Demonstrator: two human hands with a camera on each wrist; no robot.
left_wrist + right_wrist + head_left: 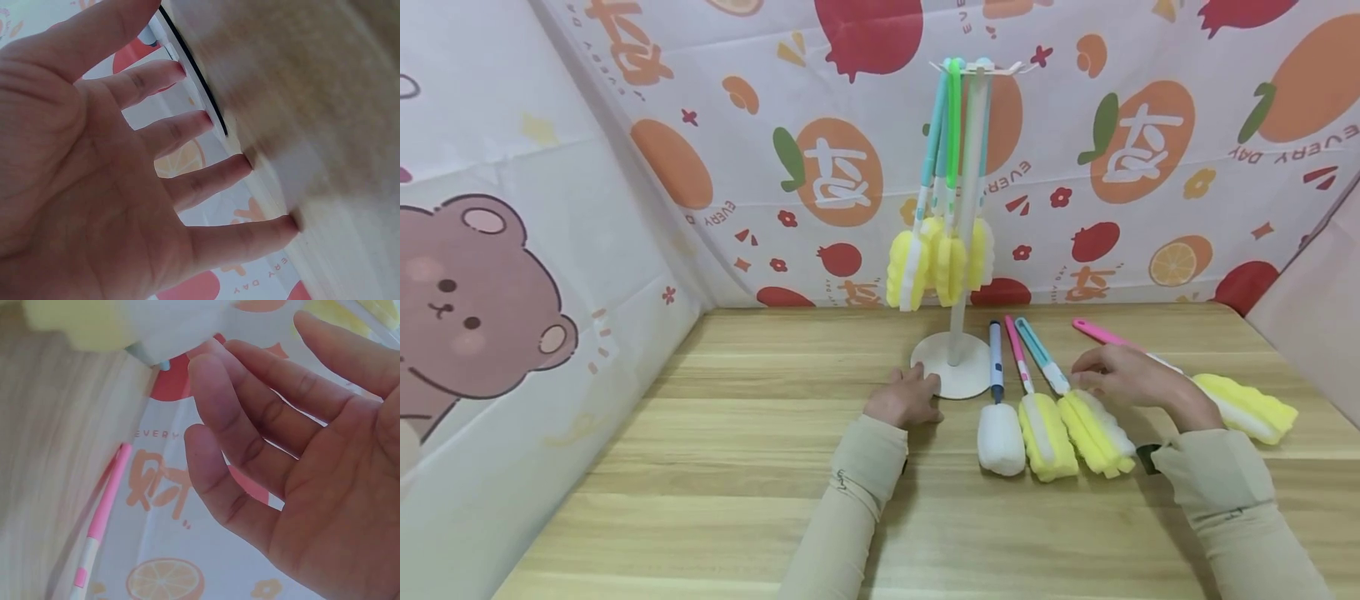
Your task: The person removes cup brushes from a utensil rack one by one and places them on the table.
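Observation:
My left hand (906, 398) rests at the front left of the round white base (936, 360) of a stand, fingers spread, fingertips down at the base and the wooden tabletop. My right hand (1131, 379) hovers, loosely curved and holding nothing, between a blue-handled sponge brush (1093, 429) and a pink-handled one (1247, 408) at the far right. Left of the blue-handled brush lie another pink-handled brush (1048, 442) with a yellow and white head and a dark-blue-handled brush (1001, 442) with a white head. In the right wrist view, a pink handle (109, 494) shows beside the fingers.
Several yellow sponge brushes (951, 271) with teal and green handles hang from hooks atop the white pole (973, 150). A fruit-print cloth (737, 167) covers the back wall, and a bear-print cloth (475, 300) the left side. The wooden table (737, 467) spreads in front.

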